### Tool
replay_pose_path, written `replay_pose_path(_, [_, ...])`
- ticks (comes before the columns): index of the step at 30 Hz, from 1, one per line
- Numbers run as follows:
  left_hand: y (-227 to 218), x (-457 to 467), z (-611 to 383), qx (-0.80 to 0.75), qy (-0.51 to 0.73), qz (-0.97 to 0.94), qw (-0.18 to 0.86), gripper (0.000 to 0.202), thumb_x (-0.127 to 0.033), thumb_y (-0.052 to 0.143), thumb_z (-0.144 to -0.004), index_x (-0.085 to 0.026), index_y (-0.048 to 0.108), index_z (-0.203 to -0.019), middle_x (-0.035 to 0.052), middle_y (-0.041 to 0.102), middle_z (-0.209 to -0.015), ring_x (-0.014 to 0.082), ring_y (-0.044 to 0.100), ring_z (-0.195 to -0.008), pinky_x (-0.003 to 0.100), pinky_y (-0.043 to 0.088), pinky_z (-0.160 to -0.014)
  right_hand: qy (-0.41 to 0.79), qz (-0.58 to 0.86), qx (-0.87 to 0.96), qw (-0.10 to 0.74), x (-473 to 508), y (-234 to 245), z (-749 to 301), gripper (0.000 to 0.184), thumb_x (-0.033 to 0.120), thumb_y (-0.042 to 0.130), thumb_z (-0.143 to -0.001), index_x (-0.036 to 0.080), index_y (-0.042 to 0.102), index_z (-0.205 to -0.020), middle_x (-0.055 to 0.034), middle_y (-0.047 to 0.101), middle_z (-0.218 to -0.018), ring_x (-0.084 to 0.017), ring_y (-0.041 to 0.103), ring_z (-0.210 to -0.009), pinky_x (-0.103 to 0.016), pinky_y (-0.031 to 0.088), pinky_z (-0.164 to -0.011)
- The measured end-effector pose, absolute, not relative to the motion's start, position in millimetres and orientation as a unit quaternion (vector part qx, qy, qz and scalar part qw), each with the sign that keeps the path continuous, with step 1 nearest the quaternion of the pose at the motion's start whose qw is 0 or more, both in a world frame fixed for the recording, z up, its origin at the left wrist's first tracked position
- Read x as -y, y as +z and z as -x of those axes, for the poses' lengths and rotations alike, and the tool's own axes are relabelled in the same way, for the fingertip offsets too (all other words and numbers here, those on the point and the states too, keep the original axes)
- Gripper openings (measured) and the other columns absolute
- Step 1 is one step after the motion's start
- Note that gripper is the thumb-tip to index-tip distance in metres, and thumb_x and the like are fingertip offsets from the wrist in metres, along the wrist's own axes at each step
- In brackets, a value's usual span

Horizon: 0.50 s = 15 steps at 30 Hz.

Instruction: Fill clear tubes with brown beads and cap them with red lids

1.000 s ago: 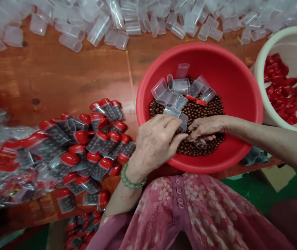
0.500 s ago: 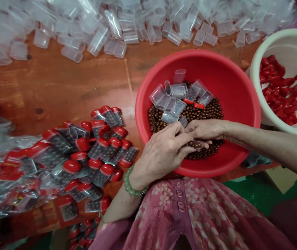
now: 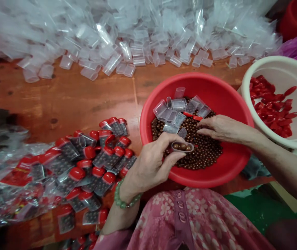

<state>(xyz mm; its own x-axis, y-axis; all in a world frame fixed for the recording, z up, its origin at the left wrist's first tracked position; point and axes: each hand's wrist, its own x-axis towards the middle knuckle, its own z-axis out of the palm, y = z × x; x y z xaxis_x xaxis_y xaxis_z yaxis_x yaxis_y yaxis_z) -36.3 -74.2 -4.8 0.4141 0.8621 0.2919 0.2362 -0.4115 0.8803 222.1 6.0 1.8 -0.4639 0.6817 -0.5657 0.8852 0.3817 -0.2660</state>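
Observation:
My left hand [image 3: 152, 165] pinches a small clear vial [image 3: 182, 147] filled with brown beads, held over the red basin [image 3: 223, 88]. The basin holds a layer of brown beads [image 3: 203, 152], several empty clear vials [image 3: 173, 109] and two red caps [image 3: 193, 116]. My right hand [image 3: 220, 127] hovers over the beads beside the red caps, fingers curled together, and I cannot see anything in them.
A white basin [image 3: 273, 67] at the right holds red caps [image 3: 275, 106]. A pile of filled, red-capped vials [image 3: 96, 156] lies left of the red basin on the wooden table [image 3: 67, 100]. Empty clear vials [image 3: 127, 45] are heaped along the far edge. Plastic bags [image 3: 10, 173] lie far left.
My left hand has lifted the bead-filled vial clear of the beads. My right hand has let go of it and moved back toward the red caps. The view shifted downward.

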Motion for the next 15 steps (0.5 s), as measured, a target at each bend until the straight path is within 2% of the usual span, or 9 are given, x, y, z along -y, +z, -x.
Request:
replay_pose_path(3, [-5, 74, 38, -0.378, 0.420, -0.719, 0.406, 0.018, -0.016, 0.066, -0.094, -0.019, 0.061, -0.112, 0.0029, 0.074, -0.102, 0.0101, 0.072, -0.089, 0.019, 0.057, -0.082, -0.226, -0.522, -0.800, 0.191, -16, 0, -235, 0.029, 0.033, 0.047, -0.099, 0.019, 0.070, -0.110, -0.0069, 0.075, -0.089, -0.021, 0.069, -0.079, -0.030, 0.042, -0.069])
replay_pose_path(9, [-11, 69, 33, -0.394, 0.456, -0.676, 0.423, 0.020, -0.013, 0.069, -0.091, -0.020, 0.062, -0.109, 0.0002, 0.073, -0.098, 0.0085, 0.071, -0.088, 0.017, 0.056, -0.083, -0.213, -0.550, -0.786, 0.185, -25, -6, -236, 0.025, 0.029, 0.050, -0.097, 0.019, 0.070, -0.106, -0.0064, 0.075, -0.091, -0.022, 0.069, -0.083, -0.031, 0.045, -0.072])
replay_pose_path(13, [-15, 66, 29, -0.408, 0.459, -0.650, 0.448, 0.021, -0.017, 0.071, -0.090, -0.019, 0.065, -0.110, 0.0022, 0.075, -0.100, 0.0119, 0.072, -0.091, 0.022, 0.056, -0.084, -0.139, -0.529, -0.818, 0.177, -26, -18, -221, 0.030, 0.030, 0.054, -0.095, 0.016, 0.065, -0.119, -0.0136, 0.069, -0.114, -0.027, 0.069, -0.095, -0.033, 0.046, -0.074])
replay_pose_path(15, [-15, 65, 29, -0.417, 0.462, -0.627, 0.468, 0.021, -0.021, 0.073, -0.089, -0.019, 0.067, -0.110, 0.0033, 0.076, -0.101, 0.0137, 0.072, -0.092, 0.024, 0.056, -0.085, -0.117, -0.524, -0.822, 0.192, -26, -26, -213, 0.032, 0.032, 0.051, -0.096, 0.015, 0.064, -0.120, -0.0167, 0.064, -0.123, -0.028, 0.069, -0.094, -0.034, 0.046, -0.071])
